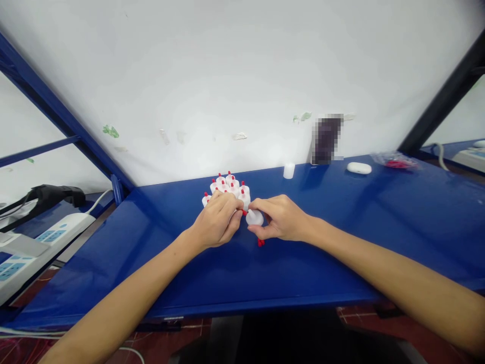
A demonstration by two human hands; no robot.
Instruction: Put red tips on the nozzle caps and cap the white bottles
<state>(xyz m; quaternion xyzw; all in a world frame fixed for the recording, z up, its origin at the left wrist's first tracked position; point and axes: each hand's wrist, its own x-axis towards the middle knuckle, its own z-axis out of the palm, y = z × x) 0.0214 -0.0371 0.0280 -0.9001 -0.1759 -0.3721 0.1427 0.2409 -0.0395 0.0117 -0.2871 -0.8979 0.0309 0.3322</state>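
My left hand (220,218) pinches a small red cap (244,212) between thumb and forefinger. Close by on its right, my right hand (278,217) holds a white nozzle-topped piece (254,218) between thumb and fingers, its pale tip pointing up. The red cap is beside that tip; whether they touch I cannot tell. Behind my left hand stand several white bottles (245,191) with red tips, grouped together and partly hidden by the hand. Some small red caps (261,242) lie on the blue table (303,275) just below my right hand.
Toward the wall are a white cylinder (289,170), a pixelated dark upright object (326,140), a white oval case (359,168) and a clear bag with red pieces (396,162). White power strips (49,237) lie at the left, beyond the blue frame (91,151).
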